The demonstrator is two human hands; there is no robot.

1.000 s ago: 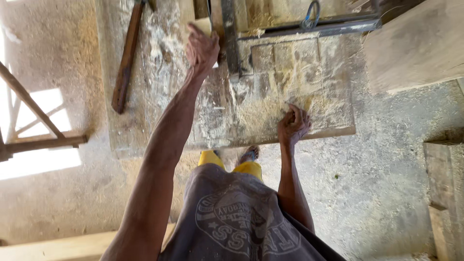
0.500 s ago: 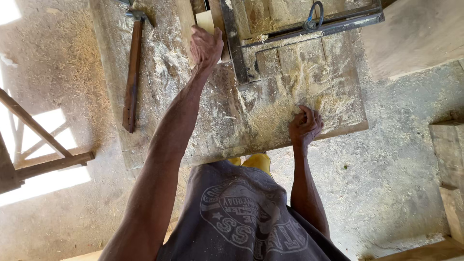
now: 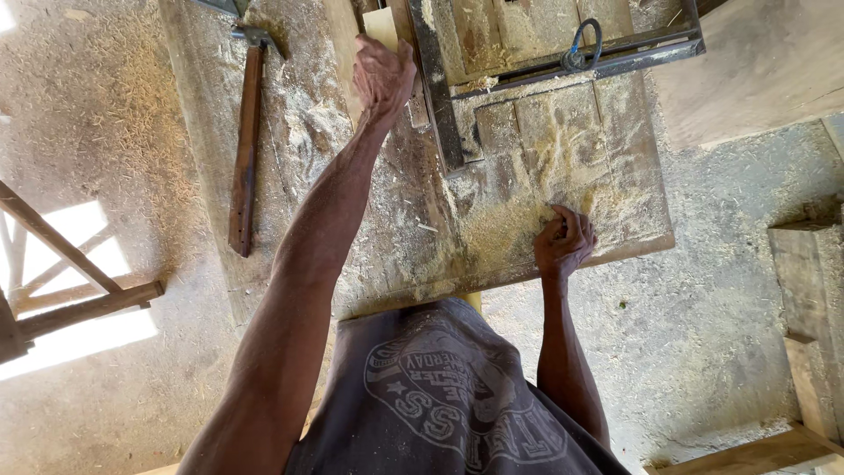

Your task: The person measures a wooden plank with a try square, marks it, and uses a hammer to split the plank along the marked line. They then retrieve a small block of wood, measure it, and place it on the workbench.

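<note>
Head view looks straight down on a person at a dusty wooden table (image 3: 290,176). Their left hand (image 3: 382,75) reaches far forward, fingers curled, at the near end of a pale wood strip (image 3: 380,26) that lies beside a dark metal rail (image 3: 435,97); whether the fingers actually grip the strip I cannot tell, since the hand covers the contact. The right hand (image 3: 563,242) sits close to the body, loosely clenched, knuckles down in a thick drift of sawdust (image 3: 519,220) near the table's front edge, holding nothing that I can see.

Just beyond the right hand, a metal frame (image 3: 615,57) crosses the tabletop, with a blue loop of cord (image 3: 580,48) hung on it, and boards sit inside that frame. Off to the left, well apart from both hands, a hammer with a long wooden handle (image 3: 244,149) lies untouched on the table.

Judging from the heap of sawdust and shavings spread over the table and the concrete floor (image 3: 730,334), a good deal of cutting is already done. The pale strip is at the rail and not yet pushed further along it, so that piece seems only just begun. Timber offcuts (image 3: 804,334) rest by the right wall, and a wooden frame (image 3: 61,281) stands at the left.
</note>
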